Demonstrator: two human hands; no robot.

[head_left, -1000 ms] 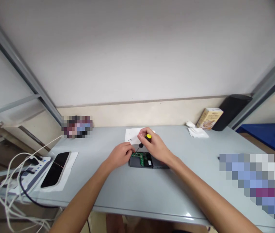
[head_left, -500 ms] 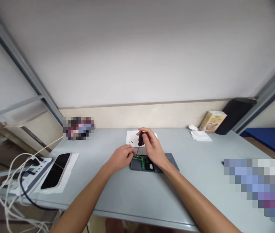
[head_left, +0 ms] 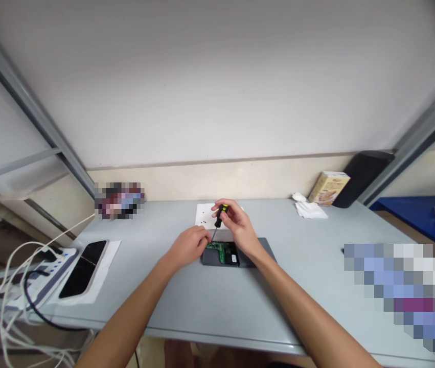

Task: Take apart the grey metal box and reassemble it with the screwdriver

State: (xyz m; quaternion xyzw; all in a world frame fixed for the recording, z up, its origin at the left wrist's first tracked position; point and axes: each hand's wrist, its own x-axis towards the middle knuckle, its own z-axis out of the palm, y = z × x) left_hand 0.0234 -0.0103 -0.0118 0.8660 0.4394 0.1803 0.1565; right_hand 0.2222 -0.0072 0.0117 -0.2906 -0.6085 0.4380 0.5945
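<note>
A dark grey device (head_left: 240, 254) lies flat in the middle of the grey table (head_left: 217, 301), its green circuit board (head_left: 220, 250) exposed at the left end. My right hand (head_left: 236, 227) is closed round a small black screwdriver with a yellow cap (head_left: 219, 215), held nearly upright with its tip down at the board's left corner. My left hand (head_left: 188, 245) rests curled against the device's left edge, fingers pressed at the board. Just behind lies a white paper (head_left: 206, 214) with a few tiny dark screws on it.
A black phone (head_left: 83, 260) lies on white paper at the left, beside a white power strip (head_left: 46, 268) with tangled cables. At the back right are crumpled tissues (head_left: 310, 207), a small carton (head_left: 329, 188) and a black cylinder (head_left: 363, 176). Metal frame posts rise on both sides.
The right hand shifted slightly left and up with the screwdriver, which now stands more upright over the board's left corner. The left hand stayed at the device's edge.
</note>
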